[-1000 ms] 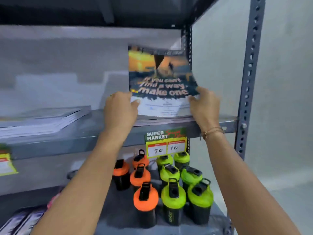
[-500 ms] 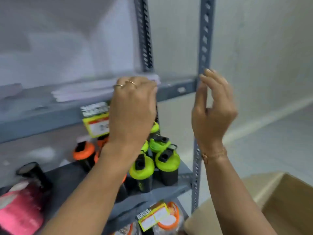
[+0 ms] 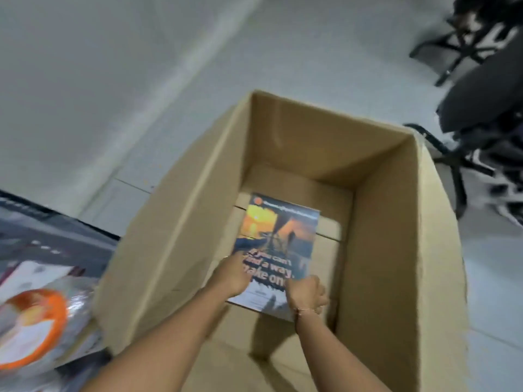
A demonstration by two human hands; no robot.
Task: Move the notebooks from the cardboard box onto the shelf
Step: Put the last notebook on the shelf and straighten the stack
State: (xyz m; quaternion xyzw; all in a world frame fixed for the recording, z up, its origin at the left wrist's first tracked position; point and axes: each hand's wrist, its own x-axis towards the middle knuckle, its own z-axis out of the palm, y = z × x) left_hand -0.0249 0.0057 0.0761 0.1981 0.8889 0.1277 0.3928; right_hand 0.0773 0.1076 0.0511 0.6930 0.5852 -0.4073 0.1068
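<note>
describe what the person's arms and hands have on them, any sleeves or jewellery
Both forearms are bare as far as the frame shows, with no sleeves or gloves in view. The right hand has a thin chain bracelet around the wrist, with small reddish beads or links. The left hand shows no bracelet or watch; the picture is too blurred to tell whether it wears rings.

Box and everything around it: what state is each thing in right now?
Cardboard box: open, flaps up.
Notebook: flat on the box bottom, cover up.
Left hand: fingers on the notebook.
Right hand: at the notebook's near edge; grip unclear.
</note>
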